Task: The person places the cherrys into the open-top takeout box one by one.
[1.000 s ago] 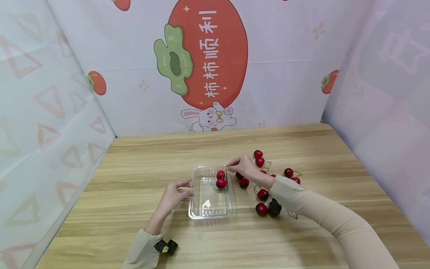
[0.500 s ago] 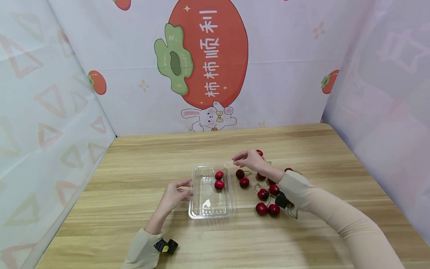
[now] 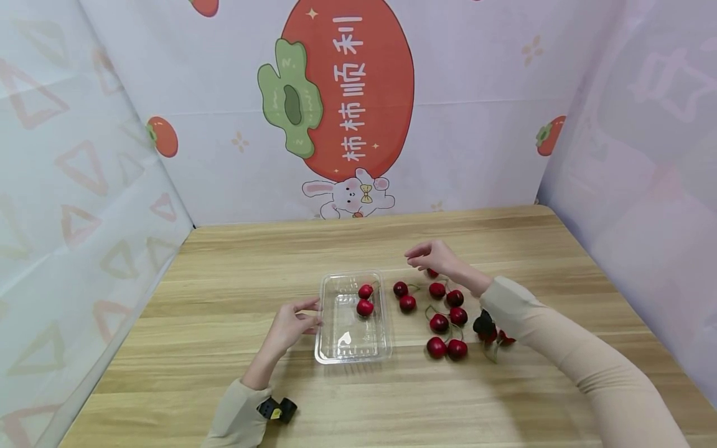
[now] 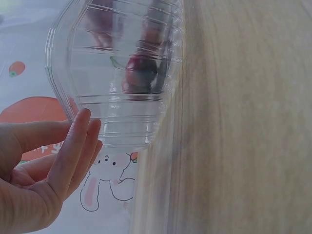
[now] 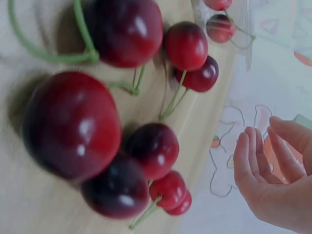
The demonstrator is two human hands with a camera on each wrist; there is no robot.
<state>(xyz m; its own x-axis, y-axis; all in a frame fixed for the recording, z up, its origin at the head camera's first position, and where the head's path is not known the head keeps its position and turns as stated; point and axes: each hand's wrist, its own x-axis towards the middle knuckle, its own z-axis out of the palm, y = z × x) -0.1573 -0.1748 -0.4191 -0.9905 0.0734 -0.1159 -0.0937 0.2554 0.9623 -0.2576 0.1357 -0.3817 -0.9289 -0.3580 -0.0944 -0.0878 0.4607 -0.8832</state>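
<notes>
Wood-grain desk [image 3: 224,386], pale, carries every item listed. Nearest: two beige sleeves, each with a small black wrist device at the cuff.

Left hand [image 3: 288,326]: fingers relaxed and straight, fingertips resting against the left rim of the clear plastic tray [image 3: 342,348]; grip released, nothing enclosed. The left wrist view shows the fingers [image 4: 73,146] laid along the tray's ribbed wall.

Tray: transparent, rectangular, at desk centre. Contents: two cherries in the tray [image 3: 365,300], at its far right corner, one just behind the other.

Loose cherries [image 3: 442,336]: dark red, green stems, scattered on the desk just right of the tray, between it and the right forearm. One pair lies beside the tray's right wall; others sit further right, and a few are partly hidden under the right cuff.

Right hand [image 3: 434,256]: raised above the far end of the loose cherries, fingers loosely extended, grip released, holding nothing. One cherry is partly covered by it.

Farthest: printed backdrop with a large red persimmon, a green leaf and a white rabbit.
</notes>
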